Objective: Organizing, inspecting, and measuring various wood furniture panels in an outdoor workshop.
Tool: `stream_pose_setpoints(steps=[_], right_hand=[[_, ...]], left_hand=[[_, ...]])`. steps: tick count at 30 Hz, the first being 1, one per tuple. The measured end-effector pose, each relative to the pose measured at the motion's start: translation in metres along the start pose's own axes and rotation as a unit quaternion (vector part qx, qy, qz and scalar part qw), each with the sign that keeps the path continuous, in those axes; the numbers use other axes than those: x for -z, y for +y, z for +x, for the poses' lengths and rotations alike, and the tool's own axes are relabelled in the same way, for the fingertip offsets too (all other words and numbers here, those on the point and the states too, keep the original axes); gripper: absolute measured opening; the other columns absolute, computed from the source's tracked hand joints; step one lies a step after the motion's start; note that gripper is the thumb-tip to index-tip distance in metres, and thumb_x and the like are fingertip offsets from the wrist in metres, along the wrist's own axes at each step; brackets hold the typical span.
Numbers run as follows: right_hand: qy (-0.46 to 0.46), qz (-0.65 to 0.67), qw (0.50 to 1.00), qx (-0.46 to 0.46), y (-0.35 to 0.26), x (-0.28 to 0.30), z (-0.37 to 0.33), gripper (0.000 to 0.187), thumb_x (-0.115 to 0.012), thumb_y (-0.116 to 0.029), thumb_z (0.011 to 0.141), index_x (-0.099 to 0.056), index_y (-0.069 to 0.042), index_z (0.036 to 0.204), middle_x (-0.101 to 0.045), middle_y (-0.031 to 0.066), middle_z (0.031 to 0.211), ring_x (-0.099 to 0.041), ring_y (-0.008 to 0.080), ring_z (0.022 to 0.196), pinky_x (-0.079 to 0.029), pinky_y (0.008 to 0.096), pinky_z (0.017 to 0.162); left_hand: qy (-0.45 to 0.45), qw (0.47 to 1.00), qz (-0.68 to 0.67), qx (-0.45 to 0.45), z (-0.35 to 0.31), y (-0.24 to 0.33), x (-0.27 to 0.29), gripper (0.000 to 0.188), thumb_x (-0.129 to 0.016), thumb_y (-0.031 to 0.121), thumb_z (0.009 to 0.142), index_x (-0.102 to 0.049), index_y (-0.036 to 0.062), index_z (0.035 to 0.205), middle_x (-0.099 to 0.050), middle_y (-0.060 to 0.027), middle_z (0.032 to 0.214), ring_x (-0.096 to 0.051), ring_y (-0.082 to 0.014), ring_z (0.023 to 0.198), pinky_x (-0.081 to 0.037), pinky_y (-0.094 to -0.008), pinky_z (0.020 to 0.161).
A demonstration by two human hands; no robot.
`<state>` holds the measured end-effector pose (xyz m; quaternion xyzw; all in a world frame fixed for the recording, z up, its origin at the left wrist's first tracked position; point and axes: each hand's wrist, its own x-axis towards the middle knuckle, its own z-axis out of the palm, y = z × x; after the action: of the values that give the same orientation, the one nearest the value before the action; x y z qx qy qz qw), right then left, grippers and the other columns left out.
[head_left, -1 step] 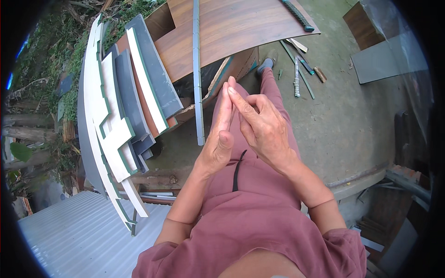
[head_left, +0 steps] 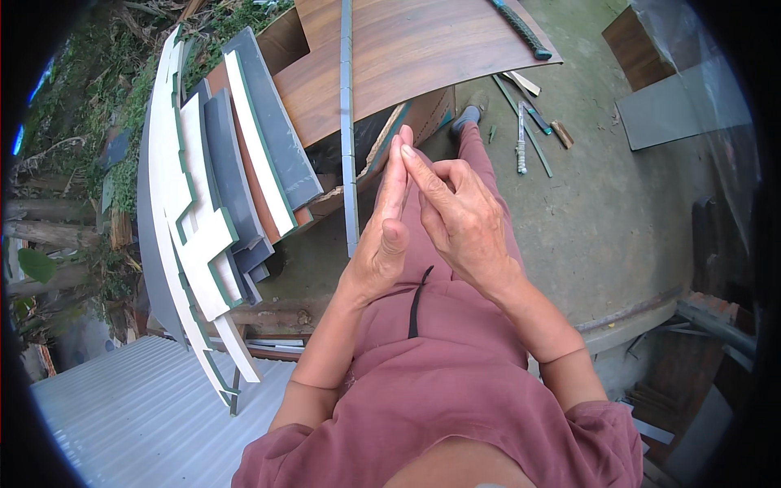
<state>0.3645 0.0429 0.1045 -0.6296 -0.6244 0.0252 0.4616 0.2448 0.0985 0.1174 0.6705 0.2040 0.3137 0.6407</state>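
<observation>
In front of my lap my two hands meet at the fingertips. My left hand (head_left: 386, 236) is open, its fingers held straight and close together, thumb apart. With its index finger stretched out, my right hand (head_left: 464, 215) touches the fingertips of the left. The other right fingers are bent, and the thumb stands away from the index finger. I see nothing held in either hand. Just beyond them a long, narrow grey strip (head_left: 347, 106) crosses a wood-grain board (head_left: 399, 57). A dark-handled tool (head_left: 525, 31) lies on the board's far right.
Grey and white panels (head_left: 207, 252) with green edges are stacked at left, above corrugated sheeting (head_left: 122, 415). On the concrete floor (head_left: 586, 236) lie a clear-and-white rod (head_left: 521, 142), a wood offcut (head_left: 562, 135) and thin strips. A grey panel (head_left: 671, 114) leans at far right.
</observation>
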Motion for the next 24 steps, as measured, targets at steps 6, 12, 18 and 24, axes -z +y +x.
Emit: stream_pose_setpoints(steps=[6,12,18,24], right_hand=[[0.037,-0.026,0.998,0.034,0.003,0.001,0.042,0.062,-0.063,0.001,0.071,-0.055,-0.018,0.130,-0.052,0.0064,0.087,-0.056,0.0205,0.074,-0.049,0.0335,0.065],[0.030,-0.025,0.999,0.007,0.016,-0.005,0.056,0.059,-0.062,-0.002,0.074,-0.054,-0.018,0.130,-0.052,0.0073,0.088,-0.056,0.0222,0.077,-0.049,0.0342,0.067],[0.011,-0.019,1.000,0.013,0.027,-0.015,0.066,0.059,-0.060,0.000,0.076,-0.052,-0.019,0.132,-0.053,0.0085,0.088,-0.057,0.0240,0.078,-0.049,0.0358,0.069],[0.025,0.104,0.993,-0.042,0.045,-0.012,0.070,0.059,-0.058,0.002,0.079,-0.049,-0.016,0.134,-0.049,0.0133,0.109,-0.051,0.0283,0.096,-0.044,0.0369,0.083]], left_hand=[[0.032,0.999,-0.002,-0.013,0.034,0.013,0.000,0.114,-0.023,0.082,0.075,0.007,-0.0023,0.145,0.004,-0.0186,0.154,-0.001,-0.0325,0.142,-0.009,-0.0431,0.115],[0.017,1.000,0.013,-0.004,0.057,0.006,0.010,0.116,-0.020,0.085,0.072,0.006,-0.0006,0.146,0.002,-0.0175,0.154,-0.004,-0.0343,0.142,-0.011,-0.0460,0.114],[0.028,0.999,-0.017,-0.002,0.070,0.000,0.020,0.116,-0.021,0.085,0.072,0.006,-0.0003,0.146,0.002,-0.0162,0.155,-0.006,-0.0339,0.142,-0.010,-0.0462,0.114],[0.039,0.981,-0.187,0.020,0.069,-0.004,0.026,0.111,-0.016,0.083,0.076,-0.006,-0.0010,0.147,-0.006,-0.0164,0.154,-0.012,-0.0341,0.141,-0.012,-0.0477,0.114]])
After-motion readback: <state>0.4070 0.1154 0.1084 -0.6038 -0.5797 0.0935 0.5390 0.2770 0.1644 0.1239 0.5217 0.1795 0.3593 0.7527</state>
